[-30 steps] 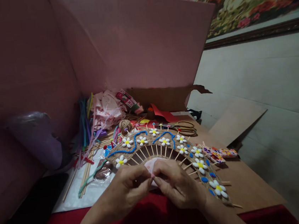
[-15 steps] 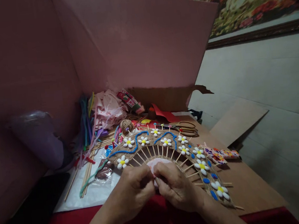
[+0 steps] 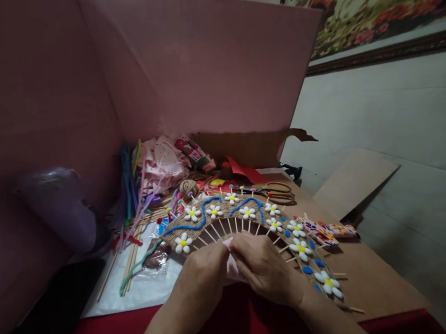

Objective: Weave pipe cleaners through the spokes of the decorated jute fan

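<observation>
1. Fabric (image 3: 232,268), a pale pink scrap, sits by the inner curve of your twine fan (image 3: 226,209).
2. Your left hand (image 3: 210,268) and right hand (image 3: 261,263) are basically together there, both pinching that scrap.
3. Twine ball (image 3: 188,188)? Just behind the fan.
4. Scissors (image 3: 265,190) are behind it too, flowery roll (image 3: 331,231) off to its right.

Single head-worn view, close, forward and down over the twine arch (image 3: 225,210) toward a pink panel (image 3: 204,68).
</observation>
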`<state>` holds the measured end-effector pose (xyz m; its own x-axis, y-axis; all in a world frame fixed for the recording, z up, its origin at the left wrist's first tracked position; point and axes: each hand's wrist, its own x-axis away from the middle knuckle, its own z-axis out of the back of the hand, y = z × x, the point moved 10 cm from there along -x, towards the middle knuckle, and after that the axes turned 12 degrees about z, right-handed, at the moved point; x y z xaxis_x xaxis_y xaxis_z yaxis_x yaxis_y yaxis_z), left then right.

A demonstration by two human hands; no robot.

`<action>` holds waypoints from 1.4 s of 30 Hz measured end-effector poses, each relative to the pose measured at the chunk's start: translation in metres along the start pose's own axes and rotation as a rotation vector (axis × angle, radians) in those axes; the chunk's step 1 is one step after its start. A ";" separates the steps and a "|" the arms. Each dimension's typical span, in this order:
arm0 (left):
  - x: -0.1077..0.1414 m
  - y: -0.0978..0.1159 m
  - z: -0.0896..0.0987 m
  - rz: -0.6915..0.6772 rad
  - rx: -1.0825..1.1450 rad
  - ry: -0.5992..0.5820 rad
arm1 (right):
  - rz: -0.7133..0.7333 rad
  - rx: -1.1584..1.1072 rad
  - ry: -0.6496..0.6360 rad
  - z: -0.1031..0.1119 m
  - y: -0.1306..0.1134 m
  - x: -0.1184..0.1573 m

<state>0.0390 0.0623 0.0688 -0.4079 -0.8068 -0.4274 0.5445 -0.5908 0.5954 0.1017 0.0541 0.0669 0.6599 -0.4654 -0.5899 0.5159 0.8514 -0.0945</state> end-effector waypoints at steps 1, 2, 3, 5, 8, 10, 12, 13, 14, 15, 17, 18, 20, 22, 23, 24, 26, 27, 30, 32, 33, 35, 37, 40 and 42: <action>0.000 -0.001 -0.001 0.005 0.001 -0.022 | -0.002 0.028 -0.017 -0.001 0.001 0.001; -0.001 -0.003 -0.001 0.022 0.007 -0.038 | -0.001 0.039 -0.025 -0.002 0.001 0.001; -0.002 -0.005 0.000 0.049 0.018 -0.049 | 0.001 0.037 -0.024 -0.002 0.001 0.001; -0.003 -0.010 0.002 0.110 0.039 -0.055 | 0.001 0.011 -0.003 -0.001 0.001 0.001; -0.003 -0.011 0.001 0.139 0.070 -0.085 | -0.017 -0.027 0.035 0.003 0.002 0.001; -0.004 -0.012 0.002 0.158 0.085 -0.086 | -0.031 -0.050 0.058 0.005 0.002 0.001; -0.004 -0.018 0.004 0.214 0.137 -0.065 | -0.050 -0.073 0.112 0.010 0.004 0.002; -0.004 -0.023 0.005 0.260 0.197 -0.059 | -0.062 -0.087 0.154 0.013 0.005 0.002; -0.004 -0.029 0.006 0.314 0.282 -0.059 | -0.079 -0.103 0.202 0.017 0.007 0.004; -0.003 -0.035 0.005 0.367 0.385 -0.066 | -0.096 -0.119 0.247 0.019 0.008 0.005; -0.002 -0.043 0.002 0.457 0.573 -0.081 | -0.119 -0.138 0.295 0.021 0.010 0.008; -0.002 -0.045 0.001 0.487 0.630 -0.079 | -0.124 -0.136 0.294 0.019 0.010 0.008; -0.002 -0.047 0.002 0.510 0.663 -0.057 | -0.117 -0.106 0.254 0.014 0.006 0.006; -0.002 -0.045 0.004 0.504 0.620 -0.032 | -0.102 -0.066 0.186 0.009 0.001 0.004; -0.002 -0.043 0.006 0.487 0.575 -0.021 | -0.091 -0.052 0.150 0.006 -0.001 0.003; -0.003 -0.040 0.007 0.459 0.512 -0.010 | -0.079 -0.045 0.115 0.004 -0.003 0.001; -0.004 -0.034 0.009 0.377 0.351 0.007 | -0.048 -0.044 0.072 0.001 -0.007 0.000; -0.004 -0.030 0.009 0.331 0.268 0.009 | -0.031 -0.045 0.067 0.002 -0.009 0.000; -0.004 -0.024 0.004 0.244 0.129 -0.048 | -0.002 -0.064 0.123 0.008 -0.008 0.002; -0.003 -0.019 -0.003 0.207 0.185 -0.154 | -0.037 -0.132 0.235 0.017 -0.001 0.006; -0.001 -0.016 -0.007 0.201 0.256 -0.219 | -0.086 -0.189 0.303 0.021 0.006 0.009; 0.001 -0.013 -0.012 0.244 0.457 -0.343 | -0.209 -0.336 0.394 0.023 0.020 0.015; 0.004 -0.016 -0.014 0.348 0.656 -0.396 | -0.276 -0.491 0.392 0.015 0.025 0.015; 0.002 -0.022 -0.007 0.410 0.748 -0.302 | -0.222 -0.612 0.340 0.008 0.016 0.008; -0.001 -0.023 0.004 0.358 0.619 -0.175 | -0.201 -0.604 0.312 0.006 0.012 0.006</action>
<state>0.0237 0.0763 0.0581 -0.4217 -0.9053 -0.0506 0.1744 -0.1357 0.9753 0.1149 0.0598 0.0666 0.3497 -0.6135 -0.7080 0.1583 0.7836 -0.6008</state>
